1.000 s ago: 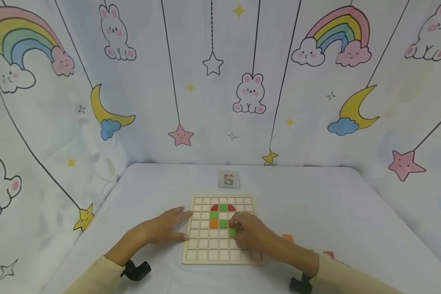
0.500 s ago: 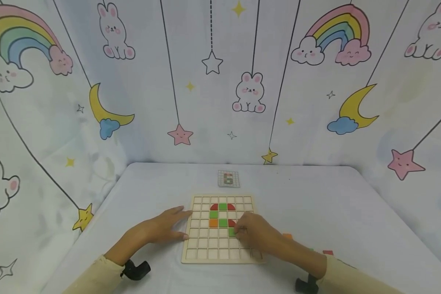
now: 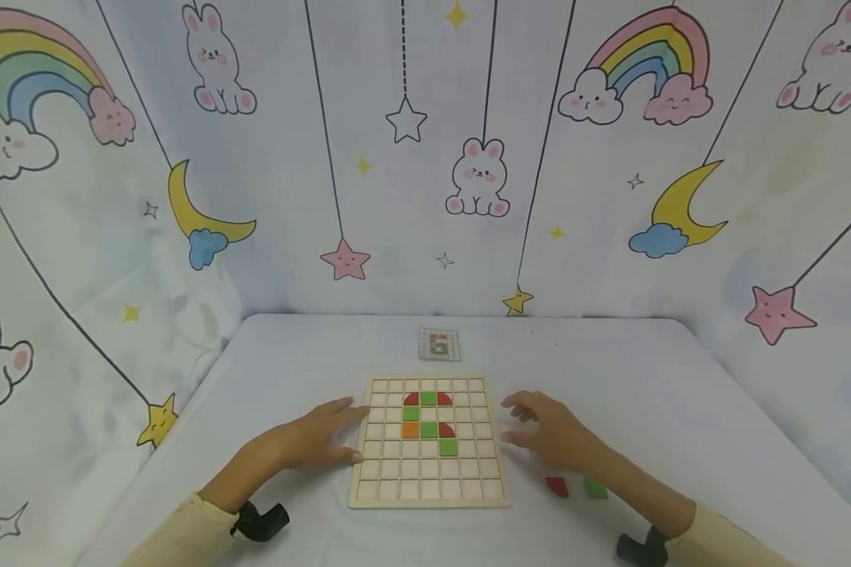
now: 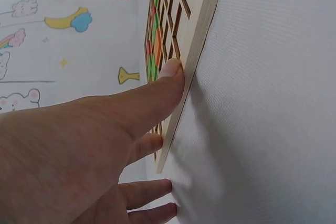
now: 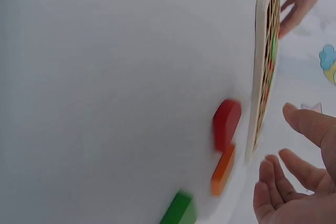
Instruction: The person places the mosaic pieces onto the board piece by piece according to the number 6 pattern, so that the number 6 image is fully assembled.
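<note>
A wooden grid board lies on the white table, with several green, red and orange tiles set in its squares. The newest-looking spot near its middle has a red quarter-round tile just above a green square tile. My left hand rests at the board's left edge, fingers extended; in the left wrist view its thumb touches the rim. Right of the board, my right hand hovers with loosely bent fingers and holds nothing. Below it lie a red tile and a green tile.
Behind the board lies a small card printed with a coloured grid pattern. An orange tile lies between the loose red and green ones in the right wrist view. A patterned cloth backdrop stands behind the table.
My right hand has let go of the red quarter-round tile, which stays in its square, and has moved right, off the board. The left hand keeps its place.
</note>
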Action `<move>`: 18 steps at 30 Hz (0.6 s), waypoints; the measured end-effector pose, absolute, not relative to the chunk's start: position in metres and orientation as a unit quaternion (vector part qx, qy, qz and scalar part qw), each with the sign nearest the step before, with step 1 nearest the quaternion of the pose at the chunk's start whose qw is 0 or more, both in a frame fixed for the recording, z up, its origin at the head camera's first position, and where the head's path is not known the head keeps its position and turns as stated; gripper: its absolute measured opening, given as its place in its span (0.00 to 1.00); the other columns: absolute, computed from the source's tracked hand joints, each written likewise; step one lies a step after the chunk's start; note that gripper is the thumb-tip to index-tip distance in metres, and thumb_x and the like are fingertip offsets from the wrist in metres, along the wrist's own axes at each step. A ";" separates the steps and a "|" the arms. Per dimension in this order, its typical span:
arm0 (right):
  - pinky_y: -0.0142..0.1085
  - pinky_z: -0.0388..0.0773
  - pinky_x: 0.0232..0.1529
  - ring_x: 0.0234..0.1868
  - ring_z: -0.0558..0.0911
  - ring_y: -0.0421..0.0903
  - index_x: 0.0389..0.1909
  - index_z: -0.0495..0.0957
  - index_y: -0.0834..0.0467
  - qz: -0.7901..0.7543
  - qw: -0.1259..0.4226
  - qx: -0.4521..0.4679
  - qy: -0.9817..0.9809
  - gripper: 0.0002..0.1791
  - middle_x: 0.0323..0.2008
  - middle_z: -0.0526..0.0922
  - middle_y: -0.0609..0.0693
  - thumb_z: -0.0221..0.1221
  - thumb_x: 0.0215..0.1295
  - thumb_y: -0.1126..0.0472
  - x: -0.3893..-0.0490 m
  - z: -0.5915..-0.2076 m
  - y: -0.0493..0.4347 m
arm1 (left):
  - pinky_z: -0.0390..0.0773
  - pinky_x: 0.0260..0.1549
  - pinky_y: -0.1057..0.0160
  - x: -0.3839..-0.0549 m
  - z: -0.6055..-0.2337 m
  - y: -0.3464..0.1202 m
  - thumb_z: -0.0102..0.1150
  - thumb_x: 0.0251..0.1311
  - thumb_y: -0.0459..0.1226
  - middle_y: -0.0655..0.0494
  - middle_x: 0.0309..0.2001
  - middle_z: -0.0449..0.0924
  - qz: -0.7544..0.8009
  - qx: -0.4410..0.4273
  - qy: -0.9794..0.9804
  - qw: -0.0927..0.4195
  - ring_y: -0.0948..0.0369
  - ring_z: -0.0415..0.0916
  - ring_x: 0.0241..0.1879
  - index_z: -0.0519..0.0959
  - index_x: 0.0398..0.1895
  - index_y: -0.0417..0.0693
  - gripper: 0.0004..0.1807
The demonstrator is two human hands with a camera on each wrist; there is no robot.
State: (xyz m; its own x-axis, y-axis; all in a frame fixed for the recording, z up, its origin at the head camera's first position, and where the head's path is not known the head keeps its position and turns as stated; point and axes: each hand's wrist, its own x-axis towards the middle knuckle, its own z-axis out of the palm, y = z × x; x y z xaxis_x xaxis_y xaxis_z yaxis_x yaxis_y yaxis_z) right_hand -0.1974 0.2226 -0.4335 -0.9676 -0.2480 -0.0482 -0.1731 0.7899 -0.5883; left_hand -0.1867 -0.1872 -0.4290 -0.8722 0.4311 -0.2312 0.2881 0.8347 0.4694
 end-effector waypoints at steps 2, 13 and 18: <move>0.52 0.82 0.63 0.58 0.82 0.48 0.63 0.79 0.48 -0.305 0.070 -0.104 0.944 0.30 0.52 0.84 0.45 0.77 0.61 0.50 -0.198 -0.435 0.234 | 0.61 0.75 0.32 -0.187 -0.429 -0.187 0.70 0.67 0.55 0.33 0.81 0.55 0.215 0.190 0.943 0.167 0.35 0.54 0.80 0.65 0.81 0.50 0.44; 0.57 0.80 0.64 0.62 0.81 0.54 0.64 0.78 0.50 -0.290 0.133 -0.058 0.946 0.37 0.58 0.84 0.50 0.80 0.54 0.45 -0.193 -0.441 0.279 | 0.62 0.74 0.32 -0.186 -0.427 -0.185 0.71 0.66 0.54 0.33 0.81 0.55 0.218 0.188 0.943 0.167 0.35 0.54 0.80 0.66 0.81 0.50 0.44; 0.55 0.80 0.65 0.58 0.80 0.49 0.59 0.80 0.53 -0.301 0.140 -0.080 0.940 0.32 0.54 0.84 0.47 0.79 0.55 0.50 -0.184 -0.438 0.287 | 0.62 0.74 0.32 -0.187 -0.429 -0.185 0.71 0.65 0.55 0.33 0.81 0.55 0.215 0.188 0.944 0.164 0.35 0.54 0.80 0.66 0.81 0.51 0.44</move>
